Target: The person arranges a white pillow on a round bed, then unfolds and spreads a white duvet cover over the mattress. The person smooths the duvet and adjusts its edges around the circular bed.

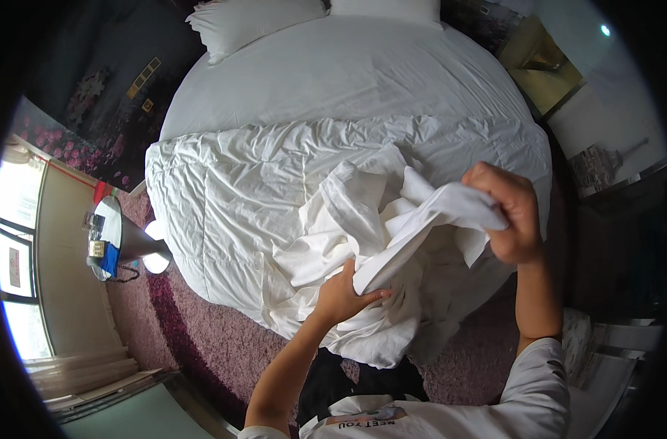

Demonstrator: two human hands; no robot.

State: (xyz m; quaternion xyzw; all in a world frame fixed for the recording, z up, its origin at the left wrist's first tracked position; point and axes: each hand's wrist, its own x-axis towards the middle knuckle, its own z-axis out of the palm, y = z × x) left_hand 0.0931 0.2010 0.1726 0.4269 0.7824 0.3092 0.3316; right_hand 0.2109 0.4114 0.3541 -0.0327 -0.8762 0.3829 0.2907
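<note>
A bunched white fabric cover [355,214] lies in loose folds near the foot of a round bed. My right hand [506,214], raised at the right, is clenched around one part of it, and a twisted strip stretches from there towards my left hand. Lower down, my left hand [342,296] grips the fabric with the thumb spread to the right; some fingers are hidden by the cloth. Beneath the pile is a white quilt [245,186], its wrinkled upper edge running across the bed. Part of the fabric hangs over the bed's near edge in front of my legs.
White pillows [262,24] rest at the head of the bed, on a white sheet [339,77]. A small round table [111,219] with a telephone [97,248] stands left, near a window [20,247]. Purple carpet [229,329] surrounds the bed. Furniture [613,345] is at the lower right.
</note>
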